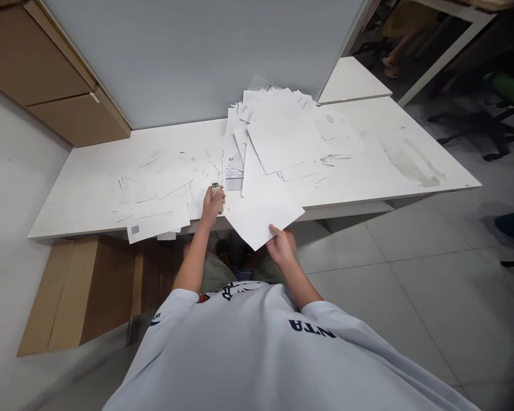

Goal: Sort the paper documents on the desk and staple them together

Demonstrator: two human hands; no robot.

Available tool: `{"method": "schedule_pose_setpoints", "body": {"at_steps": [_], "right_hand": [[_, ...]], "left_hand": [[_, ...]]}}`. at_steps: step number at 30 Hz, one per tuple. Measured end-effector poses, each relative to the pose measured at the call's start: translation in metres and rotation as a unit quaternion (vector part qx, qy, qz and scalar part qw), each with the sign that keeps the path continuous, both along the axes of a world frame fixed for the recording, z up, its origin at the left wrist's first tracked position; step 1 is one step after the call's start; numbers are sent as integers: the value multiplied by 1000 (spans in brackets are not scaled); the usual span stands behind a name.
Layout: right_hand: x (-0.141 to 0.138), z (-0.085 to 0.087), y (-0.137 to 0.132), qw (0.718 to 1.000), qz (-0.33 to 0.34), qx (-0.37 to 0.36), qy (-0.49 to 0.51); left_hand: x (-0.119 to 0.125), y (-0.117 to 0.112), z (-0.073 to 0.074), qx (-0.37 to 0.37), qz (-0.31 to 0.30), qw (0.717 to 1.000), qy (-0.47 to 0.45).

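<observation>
Two hands work at the near edge of the tabletop [85, 197]. The left hand [210, 208] has its fingers [219, 197] closed around what looks like a small stapler [215, 190], its body partly hidden, just above the loose papers. The right hand [280, 246] pinches the lower edge of a white paper sheet [261, 216] between thumb and fingers. That sheet tilts out past the tabletop's edge, at about 3 o'clock from the stapler.

At 12 to 1 o'clock from the hands lies a large heap of overlapping sheets [278, 134], with a printed form [234, 180] at its near side. A thinner spread of sheets [154, 194] sits at 10 o'clock, and one sheet bearing a QR code [135, 229] overhangs the edge. A grey partition [175, 57] rises at 12 o'clock, and a cardboard box [89, 291] stands below the tabletop at 8 o'clock.

The overhanging sheets could slide onto the tiled floor [411, 285] if a grip loosens or an arm brushes them. Stapling misaligned pages could leave them crooked.
</observation>
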State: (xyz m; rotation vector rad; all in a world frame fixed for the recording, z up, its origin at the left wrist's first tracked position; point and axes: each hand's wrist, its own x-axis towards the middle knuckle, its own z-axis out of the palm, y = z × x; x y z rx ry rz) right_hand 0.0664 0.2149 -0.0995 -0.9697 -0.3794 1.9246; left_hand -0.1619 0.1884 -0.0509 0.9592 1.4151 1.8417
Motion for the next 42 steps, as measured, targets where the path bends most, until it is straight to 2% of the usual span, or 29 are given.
{"method": "schedule_pose_setpoints", "body": {"at_steps": [7, 13, 18, 24, 29, 42], "right_hand": [[0, -2, 1, 1000, -6, -24, 7], [-2, -8, -1, 1000, -5, -21, 14], [-2, -15, 0, 1000, -9, -12, 9], [-2, -17, -1, 1000, 1, -2, 9], [-1, -16, -1, 1000, 3, -2, 11], [-3, -9, -2, 1000, -6, -7, -3]], "left_hand": [[2, 2, -3, 3, 79, 997, 8], [1, 2, -3, -10, 72, 997, -17], [2, 1, 0, -7, 100, 995, -25], [3, 1, 4, -4, 103, 994, -27], [2, 2, 4, 3, 74, 996, -44], [0, 3, 0, -17, 60, 998, -11]]}}
